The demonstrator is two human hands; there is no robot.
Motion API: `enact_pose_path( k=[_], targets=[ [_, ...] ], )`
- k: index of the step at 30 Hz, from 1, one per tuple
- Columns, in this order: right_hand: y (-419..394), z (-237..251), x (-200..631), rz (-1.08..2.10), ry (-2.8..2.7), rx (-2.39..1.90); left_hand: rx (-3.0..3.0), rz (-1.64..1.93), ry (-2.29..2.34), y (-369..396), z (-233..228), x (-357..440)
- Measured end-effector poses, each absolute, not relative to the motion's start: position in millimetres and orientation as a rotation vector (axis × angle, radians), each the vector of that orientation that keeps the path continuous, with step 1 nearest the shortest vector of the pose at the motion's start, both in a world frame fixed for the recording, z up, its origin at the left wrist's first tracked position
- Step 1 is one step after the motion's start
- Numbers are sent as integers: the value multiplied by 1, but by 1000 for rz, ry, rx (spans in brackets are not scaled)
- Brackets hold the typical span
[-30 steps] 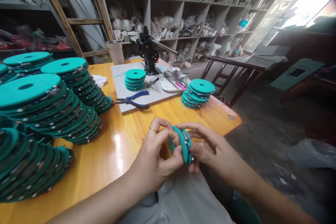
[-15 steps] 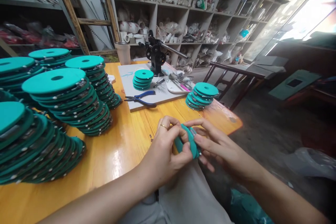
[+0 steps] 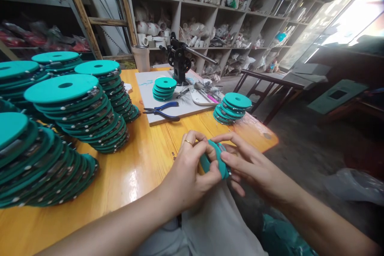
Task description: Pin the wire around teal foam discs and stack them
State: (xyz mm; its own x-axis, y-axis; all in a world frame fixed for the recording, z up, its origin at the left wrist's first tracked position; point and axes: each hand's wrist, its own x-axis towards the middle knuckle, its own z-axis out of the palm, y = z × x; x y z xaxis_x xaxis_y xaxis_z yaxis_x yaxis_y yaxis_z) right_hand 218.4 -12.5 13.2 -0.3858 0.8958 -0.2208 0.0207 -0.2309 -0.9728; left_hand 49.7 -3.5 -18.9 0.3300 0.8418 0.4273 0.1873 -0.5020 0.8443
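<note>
Fingers [image 3: 207, 156] of both hands pinch one teal disc [image 3: 218, 163] edge-on.

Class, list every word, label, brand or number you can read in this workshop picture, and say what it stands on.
None can be read.
Round teal spools stacked on the orange wooden table: blank faces.
Teal spool gripped in both hands: no print visible.
Bagged goods on the grey shelves: any labels too small and blurred.
</note>
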Motion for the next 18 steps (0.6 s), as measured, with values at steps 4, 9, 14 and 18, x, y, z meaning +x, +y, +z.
enact_pose_path(
  k=[4,9,14,18],
  targets=[
    [-11,9,221,1702,-1395,-1162,1883,1184,926,-2,-18,48],
    [-18,0,229,1659,-1500,-1097,1806,1166,978,-1,-17,46],
    [-20,4,227,1196,-1741,-1249,1740,1193,969,-1,-14,41],
    [-13,38,208,610,-2013,-1089,1732,1281,1054,-1,-17,39]
  ],
)
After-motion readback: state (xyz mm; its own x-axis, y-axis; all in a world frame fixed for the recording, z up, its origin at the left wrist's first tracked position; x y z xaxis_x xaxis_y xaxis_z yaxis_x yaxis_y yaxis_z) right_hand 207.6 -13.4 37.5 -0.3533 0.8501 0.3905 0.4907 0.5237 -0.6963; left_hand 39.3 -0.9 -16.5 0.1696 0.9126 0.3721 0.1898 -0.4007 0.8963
